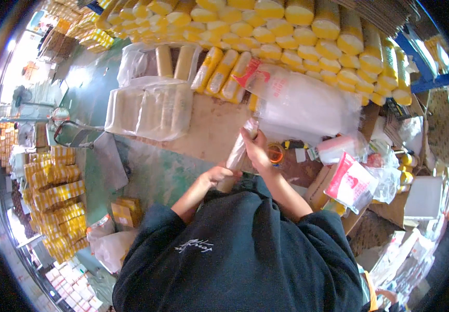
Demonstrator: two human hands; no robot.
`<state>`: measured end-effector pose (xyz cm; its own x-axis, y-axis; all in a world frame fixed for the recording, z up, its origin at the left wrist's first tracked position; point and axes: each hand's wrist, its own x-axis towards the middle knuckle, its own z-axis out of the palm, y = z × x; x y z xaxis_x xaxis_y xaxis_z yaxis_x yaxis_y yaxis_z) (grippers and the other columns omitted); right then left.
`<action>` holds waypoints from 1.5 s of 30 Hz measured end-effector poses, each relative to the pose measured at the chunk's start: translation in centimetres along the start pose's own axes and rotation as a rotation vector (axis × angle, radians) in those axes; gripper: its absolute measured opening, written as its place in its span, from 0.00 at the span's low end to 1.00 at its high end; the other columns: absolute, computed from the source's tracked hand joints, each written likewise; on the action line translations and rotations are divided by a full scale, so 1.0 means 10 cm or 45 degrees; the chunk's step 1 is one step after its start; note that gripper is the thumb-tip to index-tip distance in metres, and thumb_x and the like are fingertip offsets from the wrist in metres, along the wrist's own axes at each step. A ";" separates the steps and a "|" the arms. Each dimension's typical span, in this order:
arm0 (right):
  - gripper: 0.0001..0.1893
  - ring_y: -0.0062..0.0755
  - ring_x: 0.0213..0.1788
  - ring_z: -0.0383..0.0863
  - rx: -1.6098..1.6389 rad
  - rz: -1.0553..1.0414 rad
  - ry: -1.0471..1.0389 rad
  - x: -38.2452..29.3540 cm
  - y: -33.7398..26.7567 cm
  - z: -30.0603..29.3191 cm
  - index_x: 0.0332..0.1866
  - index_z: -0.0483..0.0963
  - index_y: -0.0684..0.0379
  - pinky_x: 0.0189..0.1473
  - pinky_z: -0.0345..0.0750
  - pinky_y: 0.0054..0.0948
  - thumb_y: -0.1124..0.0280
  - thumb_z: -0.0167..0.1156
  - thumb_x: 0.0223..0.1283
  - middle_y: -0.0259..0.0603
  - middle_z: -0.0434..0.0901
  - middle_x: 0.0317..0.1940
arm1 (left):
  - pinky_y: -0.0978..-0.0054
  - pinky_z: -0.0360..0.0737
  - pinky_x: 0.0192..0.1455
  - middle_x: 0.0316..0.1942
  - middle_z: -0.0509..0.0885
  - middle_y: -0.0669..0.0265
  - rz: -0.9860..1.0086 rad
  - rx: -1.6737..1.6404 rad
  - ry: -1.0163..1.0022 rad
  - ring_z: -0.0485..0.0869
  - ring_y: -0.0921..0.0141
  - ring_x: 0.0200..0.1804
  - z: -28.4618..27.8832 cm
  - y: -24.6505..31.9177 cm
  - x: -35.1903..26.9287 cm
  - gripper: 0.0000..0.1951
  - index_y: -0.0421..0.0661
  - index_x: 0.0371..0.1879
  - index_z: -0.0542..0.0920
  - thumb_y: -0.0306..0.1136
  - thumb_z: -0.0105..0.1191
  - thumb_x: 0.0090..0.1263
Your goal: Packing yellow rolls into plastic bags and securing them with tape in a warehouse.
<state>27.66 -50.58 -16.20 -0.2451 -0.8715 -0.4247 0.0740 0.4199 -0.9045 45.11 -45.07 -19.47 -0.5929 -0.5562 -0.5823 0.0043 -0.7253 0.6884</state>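
Close to my body, both hands hold one long roll in clear plastic film (237,151). My right hand (256,147) is closed around its upper end, and my left hand (220,174) grips it near the lower end, over a tan section. Beyond them on the table (209,117) lie several yellow-ended wrapped rolls (221,74) side by side. To their right is a stack of clear plastic bags with red print (298,101). At the left, a clear plastic bag (150,109) encloses several tan rolls, and two more tan rolls (165,61) lie behind it.
A high pile of yellow-ended rolls (267,31) lines the table's far side. An orange tape roll (275,153) and a black-and-yellow tool (294,144) lie right of my hands. A red-and-white printed bag (351,182) rests on a carton at the right. Yellow-and-white packs (57,195) are stacked at the left.
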 end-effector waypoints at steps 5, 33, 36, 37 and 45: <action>0.33 0.49 0.50 0.78 -0.024 0.104 0.416 0.15 0.38 -0.14 0.54 0.71 0.70 0.54 0.72 0.44 0.46 0.62 0.61 0.58 0.79 0.44 | 0.60 0.80 0.51 0.48 0.85 0.53 -0.001 1.083 0.711 0.85 0.57 0.48 0.45 -0.07 0.11 0.36 0.43 0.56 0.77 0.48 0.73 0.49; 0.11 0.22 0.21 0.69 -0.888 -0.760 0.440 -0.06 -2.00 -2.22 0.33 0.73 0.57 0.26 0.69 0.26 0.63 0.66 0.60 0.33 0.72 0.18 | 0.75 0.81 0.31 0.31 0.83 0.65 0.280 0.060 0.247 0.83 0.73 0.29 0.76 0.93 -0.50 0.28 0.40 0.60 0.73 0.19 0.63 0.57; 0.09 0.44 0.24 0.79 -0.880 -0.838 0.110 -0.23 -1.98 -1.31 0.39 0.74 0.56 0.28 0.74 0.39 0.67 0.65 0.57 0.44 0.78 0.21 | 0.75 0.80 0.31 0.31 0.82 0.65 0.311 -0.079 0.023 0.82 0.73 0.31 1.03 1.28 -0.68 0.31 0.41 0.63 0.69 0.23 0.63 0.58; 0.10 0.51 0.26 0.80 -0.930 -0.807 0.009 -0.24 -1.90 -1.10 0.41 0.74 0.56 0.30 0.75 0.43 0.69 0.64 0.56 0.47 0.79 0.23 | 0.75 0.79 0.32 0.31 0.82 0.65 0.313 -0.109 -0.045 0.82 0.73 0.30 1.06 1.32 -0.69 0.31 0.41 0.63 0.69 0.24 0.63 0.58; 0.08 0.25 0.26 0.77 -0.026 -0.170 -0.611 -0.46 -1.10 -0.44 0.40 0.73 0.62 0.31 0.74 0.29 0.69 0.60 0.64 0.40 0.76 0.21 | 0.77 0.79 0.30 0.29 0.81 0.64 0.218 -0.304 0.154 0.82 0.72 0.28 0.99 1.24 -0.87 0.12 0.39 0.40 0.78 0.29 0.61 0.60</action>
<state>23.69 -50.07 -4.18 0.2219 -0.9342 -0.2794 0.0519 0.2974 -0.9533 42.35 -45.16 -1.59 -0.4673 -0.7124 -0.5236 0.2934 -0.6836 0.6683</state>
